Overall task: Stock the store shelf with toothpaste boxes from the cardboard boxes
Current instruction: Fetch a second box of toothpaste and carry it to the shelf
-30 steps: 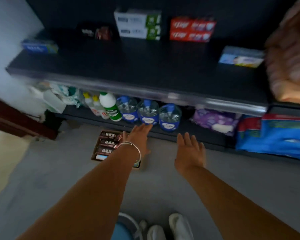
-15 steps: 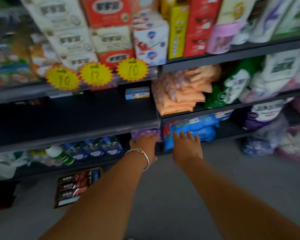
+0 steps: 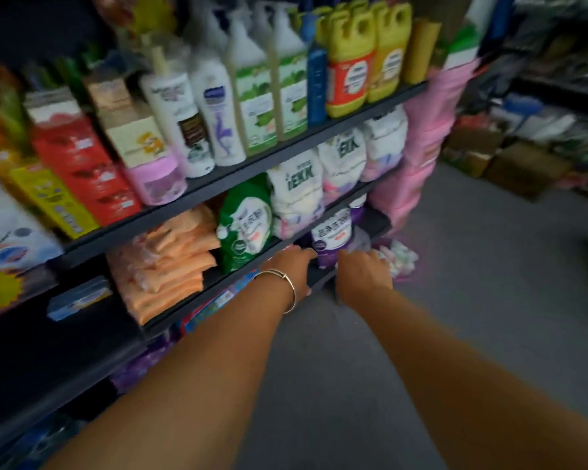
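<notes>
Both my arms reach forward over the grey floor, and neither hand holds anything. My left hand, with a thin bangle on its wrist, has its fingers stretched toward the lower shelf edge. My right hand hangs beside it with loosely bent fingers, in front of a purple-and-white bag. The dark, mostly bare shelf lies at the lower left, with one small blue box on it. No toothpaste box shows in this view. Brown cardboard boxes stand on the floor at the far right.
The rack to the left holds bottles, detergent bags, orange packs and red and yellow cartons. Pink packs are stacked at the rack's end. The grey aisle floor runs ahead; another rack stands at the far right.
The view has swung right and up, away from the toothpaste shelf and the open carton on the floor. Both empty hands moved with it along the lower shelves.
</notes>
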Action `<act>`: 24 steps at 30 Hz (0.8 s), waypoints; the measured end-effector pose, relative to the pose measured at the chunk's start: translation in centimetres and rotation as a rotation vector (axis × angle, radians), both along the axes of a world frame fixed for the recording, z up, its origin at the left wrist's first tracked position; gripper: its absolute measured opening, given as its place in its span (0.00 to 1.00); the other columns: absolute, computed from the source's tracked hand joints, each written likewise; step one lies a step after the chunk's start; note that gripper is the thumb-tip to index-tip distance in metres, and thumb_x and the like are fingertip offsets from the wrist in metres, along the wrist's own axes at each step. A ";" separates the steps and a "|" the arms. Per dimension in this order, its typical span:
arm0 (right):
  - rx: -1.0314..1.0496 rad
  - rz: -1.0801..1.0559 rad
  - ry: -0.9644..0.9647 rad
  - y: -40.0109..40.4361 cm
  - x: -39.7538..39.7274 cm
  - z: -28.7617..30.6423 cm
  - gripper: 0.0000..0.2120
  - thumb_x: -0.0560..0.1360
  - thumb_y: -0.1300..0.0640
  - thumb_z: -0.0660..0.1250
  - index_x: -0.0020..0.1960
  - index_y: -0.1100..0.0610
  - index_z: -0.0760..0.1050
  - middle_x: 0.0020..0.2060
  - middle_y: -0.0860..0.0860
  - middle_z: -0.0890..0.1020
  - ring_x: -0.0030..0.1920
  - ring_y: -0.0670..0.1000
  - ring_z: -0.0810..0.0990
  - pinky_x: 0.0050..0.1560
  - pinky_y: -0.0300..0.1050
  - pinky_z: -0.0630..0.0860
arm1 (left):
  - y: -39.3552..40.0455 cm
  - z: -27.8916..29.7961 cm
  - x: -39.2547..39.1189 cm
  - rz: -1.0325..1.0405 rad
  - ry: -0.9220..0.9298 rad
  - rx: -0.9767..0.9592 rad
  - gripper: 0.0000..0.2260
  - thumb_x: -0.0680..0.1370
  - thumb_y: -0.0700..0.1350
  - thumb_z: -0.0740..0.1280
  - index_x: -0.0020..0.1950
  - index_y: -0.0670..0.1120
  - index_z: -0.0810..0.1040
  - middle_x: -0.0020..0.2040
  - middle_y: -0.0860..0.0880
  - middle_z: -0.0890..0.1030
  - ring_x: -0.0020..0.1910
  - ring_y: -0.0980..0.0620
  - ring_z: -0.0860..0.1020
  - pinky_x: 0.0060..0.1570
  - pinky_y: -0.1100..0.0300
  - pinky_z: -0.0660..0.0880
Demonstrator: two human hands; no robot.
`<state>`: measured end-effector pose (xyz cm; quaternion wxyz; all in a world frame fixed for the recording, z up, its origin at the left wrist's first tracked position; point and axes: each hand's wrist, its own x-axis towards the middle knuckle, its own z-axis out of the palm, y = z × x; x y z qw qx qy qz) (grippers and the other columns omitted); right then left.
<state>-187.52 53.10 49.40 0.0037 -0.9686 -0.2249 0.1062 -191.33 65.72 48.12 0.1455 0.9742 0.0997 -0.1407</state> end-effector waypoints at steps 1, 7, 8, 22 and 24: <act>0.004 -0.038 -0.011 -1.2 1.4 0.4 0.17 0.77 0.60 0.59 0.66 0.56 0.68 0.64 0.56 0.74 0.66 0.59 0.68 0.64 0.50 0.65 | -1.1 0.5 1.9 -0.039 -0.012 0.015 0.30 0.71 0.44 0.72 0.71 0.48 0.66 0.68 0.44 0.69 0.67 0.42 0.69 0.65 0.50 0.67; 0.058 -0.235 -0.037 -8.7 9.7 1.7 0.19 0.75 0.56 0.63 0.66 0.51 0.69 0.63 0.53 0.74 0.65 0.57 0.68 0.62 0.50 0.66 | -7.9 2.1 12.8 -0.229 -0.065 0.036 0.25 0.71 0.41 0.70 0.67 0.47 0.69 0.64 0.44 0.72 0.64 0.42 0.72 0.63 0.49 0.70; 0.057 -0.264 -0.035 -10.0 10.9 1.7 0.18 0.75 0.57 0.63 0.65 0.52 0.68 0.63 0.53 0.74 0.65 0.57 0.69 0.61 0.50 0.66 | -9.2 2.2 14.7 -0.261 -0.068 0.043 0.25 0.70 0.41 0.71 0.67 0.47 0.69 0.64 0.44 0.72 0.64 0.42 0.72 0.63 0.49 0.70; 0.057 -0.551 -0.031 -30.6 34.3 2.7 0.18 0.76 0.60 0.61 0.65 0.57 0.66 0.60 0.57 0.73 0.64 0.59 0.67 0.61 0.51 0.65 | -29.8 2.9 41.5 -0.495 -0.051 0.073 0.30 0.70 0.42 0.73 0.71 0.47 0.67 0.67 0.43 0.70 0.66 0.43 0.71 0.66 0.52 0.68; 0.037 -0.568 -0.002 -32.3 37.4 2.3 0.19 0.75 0.60 0.62 0.65 0.56 0.66 0.60 0.56 0.73 0.64 0.59 0.67 0.61 0.51 0.65 | -31.3 2.8 44.9 -0.498 -0.040 0.080 0.31 0.70 0.43 0.73 0.71 0.47 0.66 0.67 0.43 0.70 0.65 0.42 0.71 0.65 0.50 0.68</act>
